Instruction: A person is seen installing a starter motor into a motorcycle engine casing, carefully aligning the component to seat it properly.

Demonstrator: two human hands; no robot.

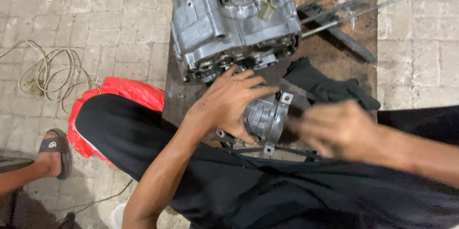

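My black trousers (267, 195) fill the bottom of the view, and just above my lap my left hand (234, 102) lies with fingers spread and curled over the top of a small grey metal casting (267, 116), gripping it from its left side. The casting sits on the near edge of the dark worktop (344, 49), its bolt lugs pointing toward me and to the right. My right hand (337, 128) is just to the right of the casting, blurred, so I cannot tell whether its fingers are spread or closed, nor whether it touches the part; the left hand is plainly the nearer and the only one I can see holding it. Directly beyond the casting, close to my left fingertips, stands the big engine case (234, 23), its open lower face turned toward me. A black rag (325, 85) lies just to the right between them, and long metal rods (358, 4) run off toward the far right corner. To the left the worktop ends; a red bag (129, 90) and brick floor (86, 14) lie below.
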